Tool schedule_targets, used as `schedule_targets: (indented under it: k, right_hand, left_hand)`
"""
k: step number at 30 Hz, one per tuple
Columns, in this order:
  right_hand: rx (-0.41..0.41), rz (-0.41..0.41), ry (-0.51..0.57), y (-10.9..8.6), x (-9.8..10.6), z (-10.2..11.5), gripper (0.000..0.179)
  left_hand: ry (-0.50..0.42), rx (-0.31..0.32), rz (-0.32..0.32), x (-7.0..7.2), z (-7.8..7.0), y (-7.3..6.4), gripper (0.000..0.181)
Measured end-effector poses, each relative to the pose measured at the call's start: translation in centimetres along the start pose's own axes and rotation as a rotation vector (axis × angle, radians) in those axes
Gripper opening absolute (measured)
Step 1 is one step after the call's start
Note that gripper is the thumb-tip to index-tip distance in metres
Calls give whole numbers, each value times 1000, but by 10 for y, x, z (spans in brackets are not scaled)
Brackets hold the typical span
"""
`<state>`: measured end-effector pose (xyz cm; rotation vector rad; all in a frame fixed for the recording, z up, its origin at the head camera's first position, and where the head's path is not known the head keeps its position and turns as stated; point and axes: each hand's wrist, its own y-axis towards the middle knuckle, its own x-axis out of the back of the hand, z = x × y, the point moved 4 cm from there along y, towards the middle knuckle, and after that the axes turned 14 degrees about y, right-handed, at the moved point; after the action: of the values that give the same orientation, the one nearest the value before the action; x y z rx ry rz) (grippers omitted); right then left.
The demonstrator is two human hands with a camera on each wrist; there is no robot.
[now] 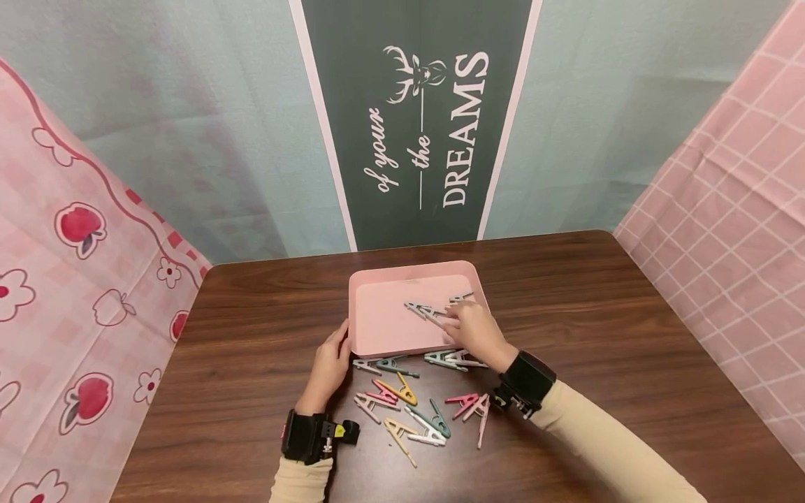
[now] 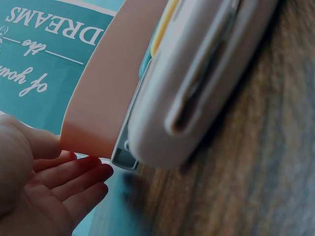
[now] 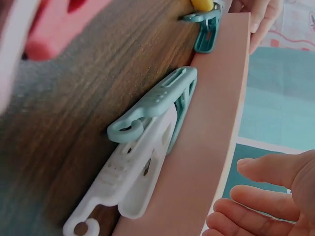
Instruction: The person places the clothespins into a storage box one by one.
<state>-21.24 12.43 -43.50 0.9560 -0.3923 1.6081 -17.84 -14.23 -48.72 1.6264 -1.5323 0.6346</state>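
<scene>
A shallow pink tray (image 1: 380, 318) lies on the table. My left hand (image 1: 330, 367) rests against its left side, fingers extended along the outer wall and thumb (image 2: 45, 143) at the rim. Over the tray's right part is my right hand (image 1: 474, 328), its fingers reaching in beside grey clothespins (image 1: 415, 308) on the tray floor. The right wrist view shows its thumb (image 3: 268, 166) apart from the fingers, with nothing visible between them. Another grey clothespin (image 1: 460, 298) lies farther back in the tray. Along the near wall are green (image 3: 157, 101) and white (image 3: 140, 172) clothespins.
Several more clothespins lie on the brown table (image 1: 251, 349) before the tray, including yellow (image 1: 405, 391), white (image 1: 428, 438), pale yellow (image 1: 397, 429) and pink (image 1: 483, 409) ones. Patterned cloths (image 1: 207, 140) hang behind the table and at both sides.
</scene>
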Motion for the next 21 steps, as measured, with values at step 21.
schedule_targets:
  k: [21]
  right_hand:
    - [68, -58, -10, -46, 14, 11, 15]
  left_hand:
    - [3, -6, 5, 0, -1, -1, 41]
